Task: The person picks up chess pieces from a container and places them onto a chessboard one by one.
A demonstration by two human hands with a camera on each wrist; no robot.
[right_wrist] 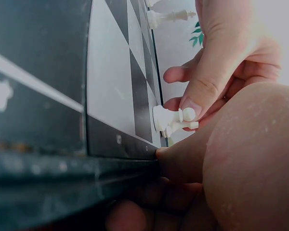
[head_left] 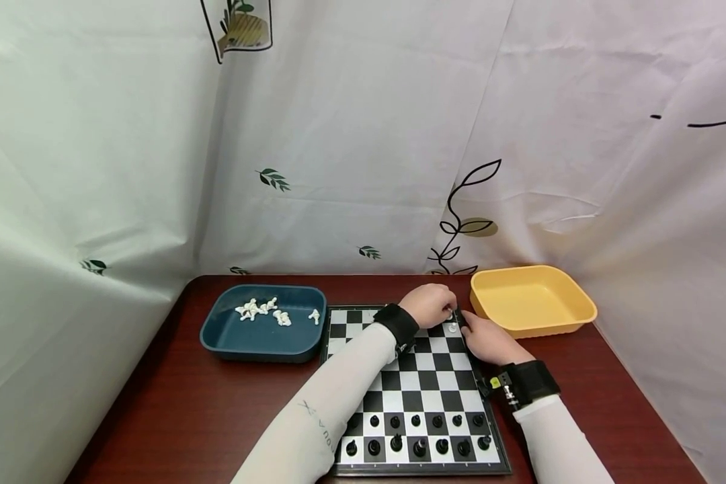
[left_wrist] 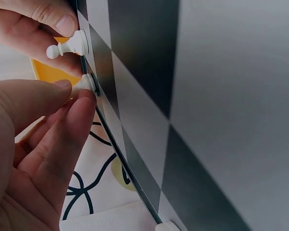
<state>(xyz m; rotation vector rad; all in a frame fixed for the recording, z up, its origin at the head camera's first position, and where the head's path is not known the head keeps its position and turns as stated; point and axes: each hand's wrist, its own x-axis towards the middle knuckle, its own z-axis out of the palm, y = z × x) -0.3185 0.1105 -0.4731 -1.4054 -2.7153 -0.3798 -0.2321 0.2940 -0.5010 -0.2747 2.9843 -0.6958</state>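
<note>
My left hand (head_left: 428, 306) is at the far right corner of the chessboard (head_left: 404, 380). Its thumb and fingertips pinch a white chess piece (left_wrist: 88, 83), whose base is at the board's surface; the fingers hide its top. Beside it a white pawn (left_wrist: 72, 44) stands on the board. My right hand (head_left: 490, 339) grips the board's right edge near that corner, thumb at the rim and fingers curled below, as the right wrist view (right_wrist: 250, 154) has it. Another white piece with a pointed top (right_wrist: 171, 19) stands farther along the back row.
A dark blue tray (head_left: 260, 355) with several white pieces (head_left: 281, 318) lies left of the board. To the right is a yellow tray (head_left: 535, 329). Black chess pieces (head_left: 396, 442) stand in two rows on the near side. A printed cloth (head_left: 351, 134) hangs behind the table (head_left: 175, 403).
</note>
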